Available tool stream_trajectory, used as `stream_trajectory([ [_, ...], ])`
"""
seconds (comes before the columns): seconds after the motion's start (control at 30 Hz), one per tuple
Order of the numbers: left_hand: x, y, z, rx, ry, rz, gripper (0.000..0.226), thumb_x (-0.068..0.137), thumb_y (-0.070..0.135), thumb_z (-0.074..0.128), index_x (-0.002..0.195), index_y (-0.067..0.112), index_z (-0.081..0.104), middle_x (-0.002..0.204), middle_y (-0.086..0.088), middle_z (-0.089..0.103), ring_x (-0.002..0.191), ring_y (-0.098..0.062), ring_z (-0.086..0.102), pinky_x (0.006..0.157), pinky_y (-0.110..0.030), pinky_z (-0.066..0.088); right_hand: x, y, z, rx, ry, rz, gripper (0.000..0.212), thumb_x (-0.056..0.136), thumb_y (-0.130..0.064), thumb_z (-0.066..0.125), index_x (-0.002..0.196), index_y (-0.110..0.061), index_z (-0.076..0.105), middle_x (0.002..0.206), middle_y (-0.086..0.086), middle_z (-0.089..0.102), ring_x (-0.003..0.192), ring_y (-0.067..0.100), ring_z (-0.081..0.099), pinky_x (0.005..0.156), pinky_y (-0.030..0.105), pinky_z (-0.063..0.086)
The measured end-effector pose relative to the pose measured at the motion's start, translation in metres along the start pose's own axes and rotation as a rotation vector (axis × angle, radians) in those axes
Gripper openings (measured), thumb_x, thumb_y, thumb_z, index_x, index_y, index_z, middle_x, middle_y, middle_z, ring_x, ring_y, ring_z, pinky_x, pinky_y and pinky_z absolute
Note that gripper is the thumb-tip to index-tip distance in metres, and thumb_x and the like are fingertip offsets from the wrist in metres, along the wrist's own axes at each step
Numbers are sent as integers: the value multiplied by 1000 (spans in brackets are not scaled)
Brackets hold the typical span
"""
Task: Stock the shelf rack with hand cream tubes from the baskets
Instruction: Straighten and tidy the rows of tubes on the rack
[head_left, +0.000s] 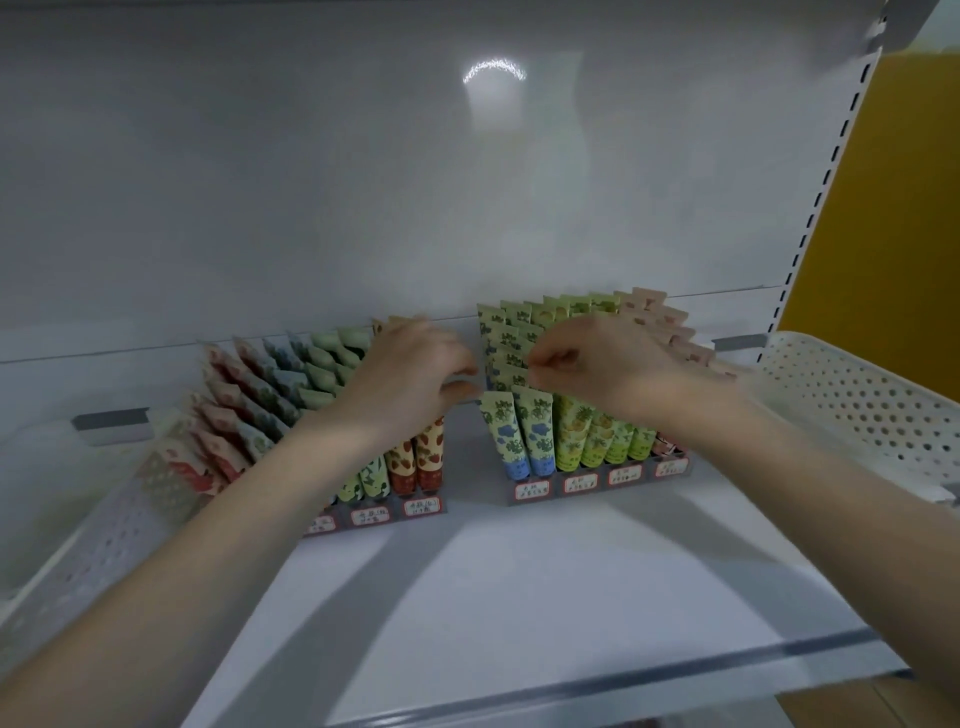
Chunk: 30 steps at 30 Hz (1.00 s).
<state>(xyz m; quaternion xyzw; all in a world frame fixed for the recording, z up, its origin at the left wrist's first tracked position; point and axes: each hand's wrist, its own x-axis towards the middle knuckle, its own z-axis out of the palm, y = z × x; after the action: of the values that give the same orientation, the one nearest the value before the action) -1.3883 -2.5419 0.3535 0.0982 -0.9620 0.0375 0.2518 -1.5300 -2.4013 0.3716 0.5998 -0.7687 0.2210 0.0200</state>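
Two tiered racks of hand cream tubes stand on the white shelf (519, 597). The left rack (374, 517) holds red, blue, green and strawberry-print tubes (428, 452). The right rack (602, 480) holds blue-flower tubes (537, 431), yellow-green tubes and pink tubes. My left hand (410, 374) lies over the right end of the left rack, its fingers curled over the tops of the strawberry tubes. My right hand (597, 364) is above the right rack and pinches the top edge of a blue-flower tube in the leftmost column. Both hands hide the tubes under them.
A white perforated basket (104, 551) sits at the left end of the shelf, and another (857, 400) at the right end. The grey back panel rises behind the racks. A slotted upright (831, 171) and a yellow wall border the right.
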Motion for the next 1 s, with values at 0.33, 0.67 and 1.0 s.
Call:
stream_trajectory([
  [0.33,15,20,27,-163,13,-28,10,85,12,66,90,8,73,85,-5,67,80,-18,50,72,-30,37,1,14,13,-136,-32,42,20,92,-16,54,106,-17,69,110,-2,66,101,19,61,86,29,48],
  [0.67,17,19,31,-203,-1,-43,6,83,7,66,88,5,69,86,-3,61,85,-19,51,69,-27,32,3,15,17,-142,-33,62,20,93,-18,54,108,-17,68,110,-1,67,99,18,60,83,25,47],
  [1.0,15,15,30,-227,-20,-51,9,84,9,66,91,4,69,93,-6,67,89,-21,57,76,-29,41,3,13,16,-142,-47,66,20,93,-20,53,107,-18,67,109,-2,66,97,18,60,82,29,49],
])
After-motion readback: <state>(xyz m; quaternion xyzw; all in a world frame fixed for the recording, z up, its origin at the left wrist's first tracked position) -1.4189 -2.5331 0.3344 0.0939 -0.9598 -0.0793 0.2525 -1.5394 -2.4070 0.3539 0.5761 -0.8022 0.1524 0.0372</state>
